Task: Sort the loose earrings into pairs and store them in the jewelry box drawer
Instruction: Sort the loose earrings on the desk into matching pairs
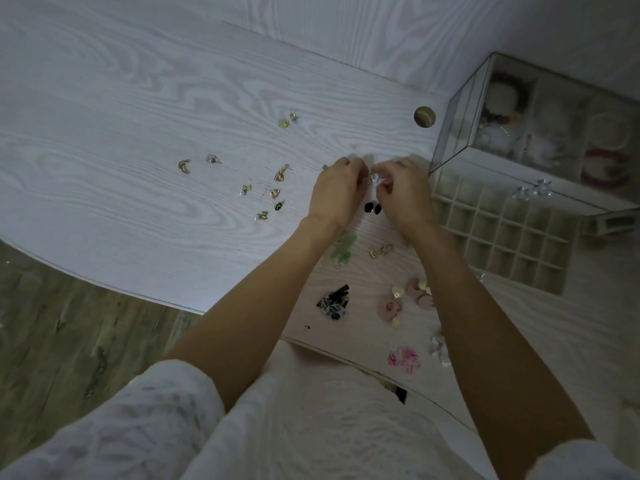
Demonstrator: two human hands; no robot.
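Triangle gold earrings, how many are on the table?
2. One triangle earring lies left of the left hand; the other sits just below it. More may be hidden under the hands.

A pale, whitewashed wood-grain surface (145, 140) with a round cable hole (425, 116) stood over grey-brown plank floor (52, 341); the light was dim.

Blocked rightward by open drawer (498, 233) and glass box (460, 133); hemmed left by scattered studs (273, 194); left bare desk (104, 150) beyond.
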